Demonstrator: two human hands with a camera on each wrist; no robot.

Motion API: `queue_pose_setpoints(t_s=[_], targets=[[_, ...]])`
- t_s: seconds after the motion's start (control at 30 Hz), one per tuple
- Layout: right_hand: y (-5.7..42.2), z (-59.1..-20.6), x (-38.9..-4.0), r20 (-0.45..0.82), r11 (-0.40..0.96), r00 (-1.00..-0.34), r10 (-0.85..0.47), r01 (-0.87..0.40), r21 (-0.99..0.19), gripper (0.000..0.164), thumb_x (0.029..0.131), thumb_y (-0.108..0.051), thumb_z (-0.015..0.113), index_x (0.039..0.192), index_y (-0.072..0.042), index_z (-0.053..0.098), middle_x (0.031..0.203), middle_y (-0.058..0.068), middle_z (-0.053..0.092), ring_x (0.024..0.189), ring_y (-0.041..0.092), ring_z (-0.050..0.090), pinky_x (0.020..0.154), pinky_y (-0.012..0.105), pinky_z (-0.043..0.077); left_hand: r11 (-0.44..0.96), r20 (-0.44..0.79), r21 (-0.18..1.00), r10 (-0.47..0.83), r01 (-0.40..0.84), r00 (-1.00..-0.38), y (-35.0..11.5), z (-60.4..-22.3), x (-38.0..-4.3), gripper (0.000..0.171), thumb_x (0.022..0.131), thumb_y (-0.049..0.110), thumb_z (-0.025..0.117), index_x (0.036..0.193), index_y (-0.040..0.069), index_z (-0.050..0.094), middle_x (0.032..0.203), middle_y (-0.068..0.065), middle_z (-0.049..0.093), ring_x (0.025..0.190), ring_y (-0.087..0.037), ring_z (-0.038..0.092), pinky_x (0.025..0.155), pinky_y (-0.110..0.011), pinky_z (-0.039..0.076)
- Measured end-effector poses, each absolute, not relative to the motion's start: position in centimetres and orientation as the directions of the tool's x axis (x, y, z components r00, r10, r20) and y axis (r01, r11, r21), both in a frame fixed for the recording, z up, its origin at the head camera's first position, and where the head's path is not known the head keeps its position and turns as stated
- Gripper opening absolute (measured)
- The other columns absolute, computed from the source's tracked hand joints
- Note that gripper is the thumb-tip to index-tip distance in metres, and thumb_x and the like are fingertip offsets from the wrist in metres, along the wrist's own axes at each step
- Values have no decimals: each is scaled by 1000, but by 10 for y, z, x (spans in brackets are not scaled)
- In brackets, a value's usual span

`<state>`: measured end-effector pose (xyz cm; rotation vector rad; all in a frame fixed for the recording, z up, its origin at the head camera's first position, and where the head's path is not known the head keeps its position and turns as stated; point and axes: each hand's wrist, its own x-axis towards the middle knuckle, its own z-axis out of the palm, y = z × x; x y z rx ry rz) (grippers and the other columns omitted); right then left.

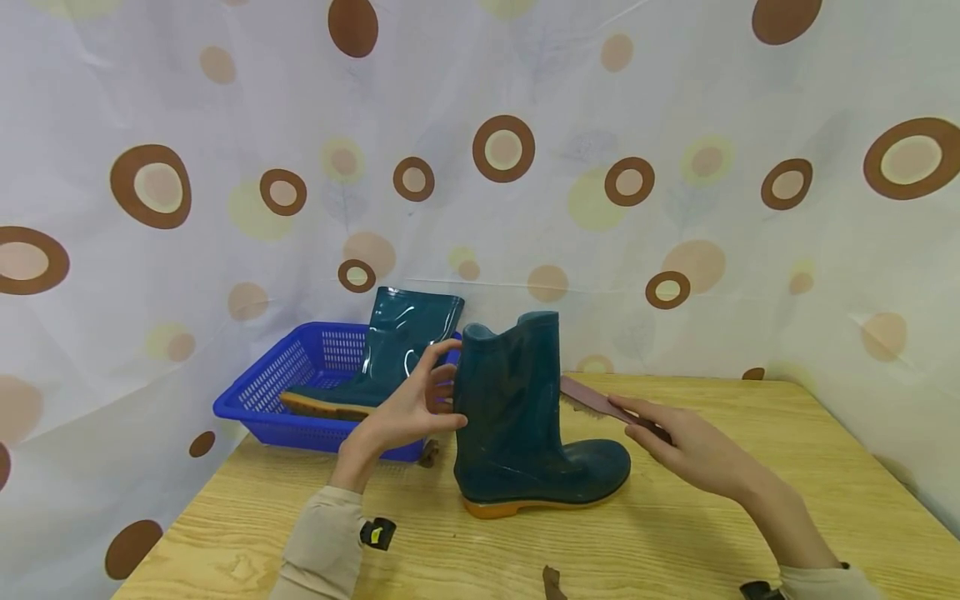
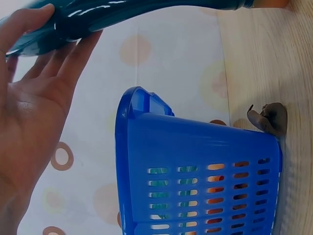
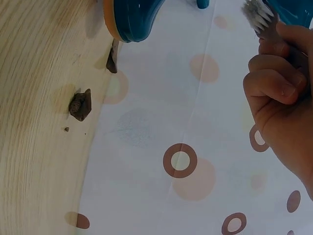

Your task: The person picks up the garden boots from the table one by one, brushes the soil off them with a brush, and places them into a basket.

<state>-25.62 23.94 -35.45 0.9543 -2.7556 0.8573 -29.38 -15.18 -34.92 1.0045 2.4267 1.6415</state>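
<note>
A dark green rubber boot (image 1: 510,408) with an orange-yellow sole stands upright in the middle of the wooden table, toe to the right. My left hand (image 1: 408,408) holds its shaft from behind, thumb on one side and fingers on the other, as the left wrist view shows. On the boot's other side, my right hand (image 1: 693,450) grips the dark handle of a pinkish-brown brush (image 1: 588,396). The brush's tip is right beside the shaft, and its pale bristles (image 3: 259,17) show in the right wrist view.
A blue plastic basket (image 1: 300,437) stands at the back left, with a second green boot (image 1: 408,342) leaning inside it. Brown scraps (image 1: 552,583) lie on the table, one clump (image 2: 274,117) against the basket. A patterned sheet (image 1: 570,325) hangs behind the table.
</note>
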Motion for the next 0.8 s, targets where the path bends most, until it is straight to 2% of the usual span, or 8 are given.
queue_pose_setpoints(t_s=[0.17,0.3,0.57,0.63,0.8], targets=[[243,-352,-255,248,592,-787,-565,-596,-543,45,106,-27,47,149,-15,45,62,-11,40,50,1,36,51,23,39,284,350,806,478,519,-806,-152,-348,-293,95,84,14,78,151,32,14,153,-12,35,136,-36,48,107,-54,46],[244,-351,-254,249,582,-782,-571,-600,-549,44,106,-26,48,149,-15,45,62,-11,41,50,0,36,51,23,39,338,365,785,423,518,-829,-150,-345,-290,91,85,24,79,149,27,14,158,-13,26,138,-39,44,105,-57,46],[244,-353,-255,248,574,-780,-575,-600,-557,44,106,-25,47,149,-16,45,63,-11,41,50,0,36,51,23,39,359,468,733,350,578,-811,-146,-338,-287,100,80,25,84,151,28,13,160,-5,22,143,-37,38,108,-59,43],[244,-353,-255,250,572,-779,-575,-601,-558,44,106,-26,47,149,-17,45,63,-11,41,50,0,36,51,23,39,373,537,682,327,629,-777,-145,-334,-285,99,79,24,85,151,26,17,160,-4,23,142,-35,38,108,-58,43],[244,-353,-254,265,567,-774,-575,-611,-552,43,106,-25,48,149,-20,46,62,-12,39,51,0,34,51,23,38,472,700,457,332,754,-632,-141,-320,-277,87,79,20,84,150,16,33,158,-8,29,145,-29,32,114,-55,37]])
